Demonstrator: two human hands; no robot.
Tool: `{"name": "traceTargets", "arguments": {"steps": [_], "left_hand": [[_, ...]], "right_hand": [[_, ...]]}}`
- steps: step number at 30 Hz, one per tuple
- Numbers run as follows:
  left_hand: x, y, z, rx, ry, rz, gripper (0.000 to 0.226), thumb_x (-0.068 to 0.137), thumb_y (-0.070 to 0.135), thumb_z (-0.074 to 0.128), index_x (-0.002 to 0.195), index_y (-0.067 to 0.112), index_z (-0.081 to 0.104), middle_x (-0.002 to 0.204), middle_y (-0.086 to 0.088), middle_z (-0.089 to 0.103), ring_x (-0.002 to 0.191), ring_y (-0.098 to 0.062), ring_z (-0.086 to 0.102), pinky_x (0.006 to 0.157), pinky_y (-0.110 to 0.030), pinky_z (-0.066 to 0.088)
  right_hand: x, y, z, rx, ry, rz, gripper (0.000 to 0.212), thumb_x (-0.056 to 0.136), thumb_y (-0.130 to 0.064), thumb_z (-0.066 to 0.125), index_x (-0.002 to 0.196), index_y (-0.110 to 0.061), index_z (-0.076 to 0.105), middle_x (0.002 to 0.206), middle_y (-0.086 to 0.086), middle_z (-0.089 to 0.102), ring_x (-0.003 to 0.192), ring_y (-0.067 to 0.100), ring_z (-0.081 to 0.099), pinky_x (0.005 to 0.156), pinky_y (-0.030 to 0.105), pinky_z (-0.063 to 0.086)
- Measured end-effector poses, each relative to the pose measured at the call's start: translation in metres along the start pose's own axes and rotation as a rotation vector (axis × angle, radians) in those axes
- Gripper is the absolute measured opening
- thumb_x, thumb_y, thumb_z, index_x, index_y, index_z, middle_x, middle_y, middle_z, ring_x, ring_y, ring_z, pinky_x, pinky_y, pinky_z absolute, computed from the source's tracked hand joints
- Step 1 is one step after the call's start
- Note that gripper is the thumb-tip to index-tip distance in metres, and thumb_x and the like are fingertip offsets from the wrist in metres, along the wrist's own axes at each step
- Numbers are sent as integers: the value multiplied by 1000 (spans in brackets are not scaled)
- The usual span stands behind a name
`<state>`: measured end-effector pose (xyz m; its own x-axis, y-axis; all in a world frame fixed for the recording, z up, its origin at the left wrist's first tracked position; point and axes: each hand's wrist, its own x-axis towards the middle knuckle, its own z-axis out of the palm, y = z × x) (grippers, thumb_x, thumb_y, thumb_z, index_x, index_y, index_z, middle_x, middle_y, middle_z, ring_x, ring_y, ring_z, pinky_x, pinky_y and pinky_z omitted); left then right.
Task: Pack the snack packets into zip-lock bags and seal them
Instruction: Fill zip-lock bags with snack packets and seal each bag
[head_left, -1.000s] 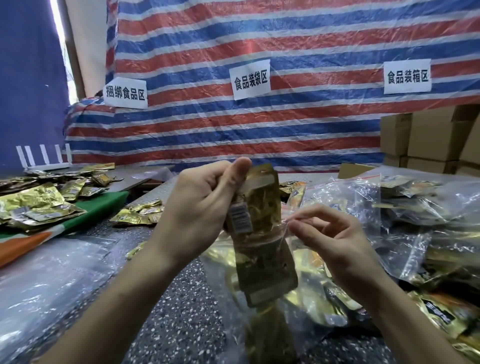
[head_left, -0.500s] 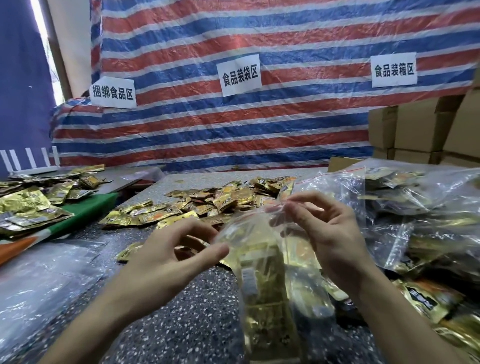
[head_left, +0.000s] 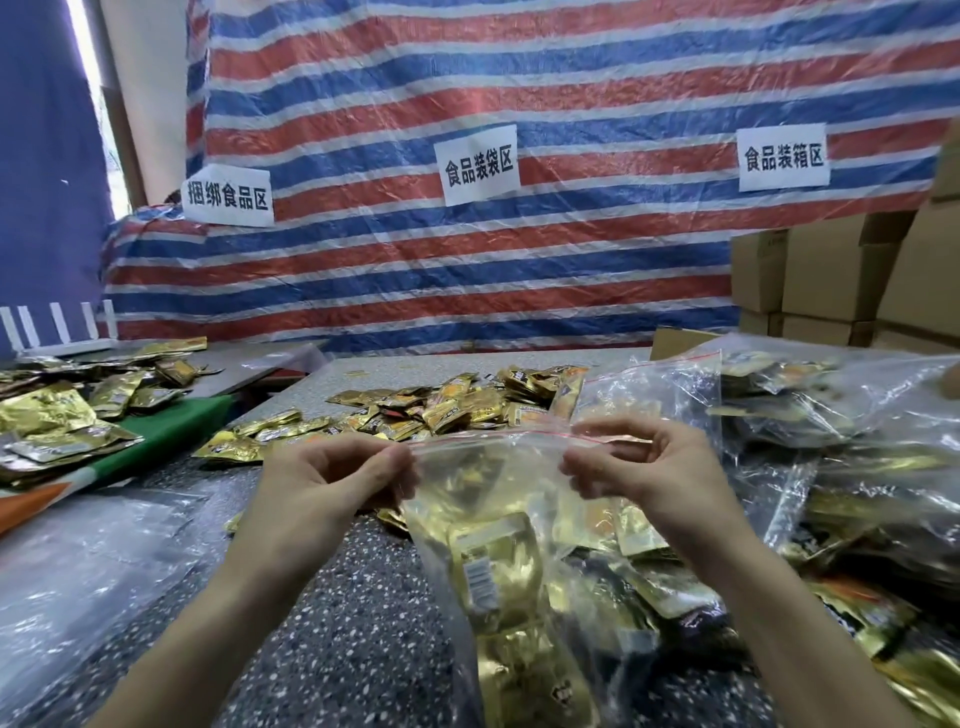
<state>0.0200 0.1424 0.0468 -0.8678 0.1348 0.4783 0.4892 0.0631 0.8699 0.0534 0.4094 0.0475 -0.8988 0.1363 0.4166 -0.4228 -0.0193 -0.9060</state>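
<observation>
1. The left hand (head_left: 332, 488) is pinching the bag (head_left: 483, 483) at its top left corner. Thumb and forefinger are closing on the plastic and the other fingers are curling in.
2. The right hand (head_left: 649, 467) is pinching the same top edge further along, its fingertips (head_left: 584, 467) clamping the film. The mouth is stretching taut between the two pinches.
3. The zip (head_left: 488, 435), a thin red line, is running straight from one set of fingertips to the other. I cannot tell whether it is pressed together yet.
4. The packets (head_left: 498, 571), gold foil, are hanging inside the bag, below and between the fingers, down toward its bottom.
5. I'd say this bag is at the sealing step, with the filling looking done.
6. The next move is probably calling for one pinch anchoring its corner while the other is sliding along the zip. The two tracks need lining up, with no fold of film caught between them.
7. Loose packets (head_left: 452, 400) are lying just beyond the fingers. Filled bags (head_left: 831, 415) are heaping up outside the right hand.
</observation>
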Motion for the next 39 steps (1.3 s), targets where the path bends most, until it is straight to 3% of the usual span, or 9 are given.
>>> {"name": "traceTargets", "arguments": {"steps": [5, 12, 16, 20, 26, 31, 33, 36, 39], "left_hand": [[2, 9, -5, -142, 57, -57, 27, 61, 29, 79, 81, 10, 80, 79, -19, 75, 70, -25, 73, 65, -24, 59], [-1, 45, -8, -286, 10, -94, 30, 49, 23, 80, 74, 5, 79, 76, -17, 75, 65, -20, 72, 59, -24, 58], [-3, 61, -17, -282, -24, -28, 41, 47, 27, 91, 80, 5, 79, 82, -19, 75, 71, -23, 73, 64, -25, 59], [-4, 55, -15, -205, 13, 5, 29, 58, 28, 79, 78, 8, 78, 77, -16, 73, 70, -21, 68, 65, -24, 58], [-7, 44, -4, -163, 57, 54, 25, 69, 39, 71, 73, 15, 77, 68, -8, 67, 62, -14, 62, 61, -20, 54], [-12, 41, -6, -144, 26, 99, 45, 64, 57, 82, 83, 16, 77, 72, -6, 70, 66, -13, 64, 66, -21, 55], [-15, 38, -6, -136, 0, 77, 33, 68, 44, 81, 85, 16, 78, 76, -8, 73, 68, -13, 66, 67, -19, 55], [-15, 30, -3, -148, 23, 73, 20, 68, 29, 75, 81, 14, 79, 74, -10, 73, 66, -12, 67, 64, -17, 55], [-14, 26, -4, -260, 43, 42, 29, 61, 32, 82, 79, 10, 79, 73, -13, 74, 64, -14, 67, 63, -19, 56]], "right_hand": [[2, -3, -8, 114, 4, -12, 33, 55, -23, 86, 86, -11, 81, 84, 17, 76, 69, 19, 70, 63, 22, 56], [-4, -23, -7, 312, -55, -64, 28, 54, -21, 83, 80, -13, 82, 80, 10, 76, 70, 15, 71, 65, 20, 58], [-10, -31, -4, 365, -102, -86, 50, 39, -32, 99, 82, -12, 82, 77, 8, 76, 69, 14, 71, 66, 21, 58], [-11, -33, -1, 327, -89, -80, 29, 48, -14, 85, 77, -11, 81, 72, 9, 74, 62, 15, 69, 61, 19, 56], [-11, -32, 3, 346, -53, -91, 26, 47, -10, 81, 73, -10, 79, 71, 9, 72, 61, 16, 67, 63, 18, 56], [-13, -33, 1, 345, -109, -142, 45, 38, -27, 100, 74, -13, 77, 72, 8, 70, 63, 16, 65, 65, 19, 56], [-14, -33, 2, 354, -106, -143, 50, 35, -32, 102, 73, -13, 77, 71, 9, 69, 62, 16, 64, 64, 19, 56], [-13, -32, 4, 364, -92, -137, 35, 45, -16, 96, 73, -12, 76, 70, 10, 69, 60, 16, 64, 62, 20, 56], [-13, -33, 4, 384, -74, -124, 20, 53, -6, 81, 71, -12, 76, 69, 10, 69, 59, 16, 64, 60, 19, 55]]}}
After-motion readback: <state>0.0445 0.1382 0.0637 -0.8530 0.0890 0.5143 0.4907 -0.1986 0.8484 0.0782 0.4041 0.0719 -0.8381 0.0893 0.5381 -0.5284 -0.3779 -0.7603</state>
